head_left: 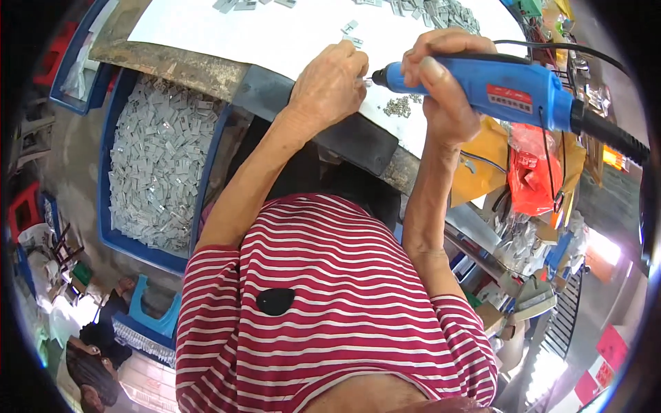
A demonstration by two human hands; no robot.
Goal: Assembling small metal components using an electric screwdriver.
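In my right hand [447, 86] is a blue electric screwdriver [475, 81], its body lying sideways and its tip pointing left. My left hand [330, 81] is closed over the white work surface [275, 34], fingertips pinched right at the screwdriver's tip. Whatever small thing sits between those fingers is hidden. Just beyond the left hand lie a couple of small grey flat parts [352, 34]. A small heap of tiny screws [399, 105] rests below the screwdriver, between my two hands.
A blue crate [144, 249] full of grey flat parts stands left of the table. More such parts [441, 12] are piled at the far side. A black cord [609, 134] trails right from the screwdriver. Red plastic bags [531, 172] are at right; people [93, 372] sit lower left.
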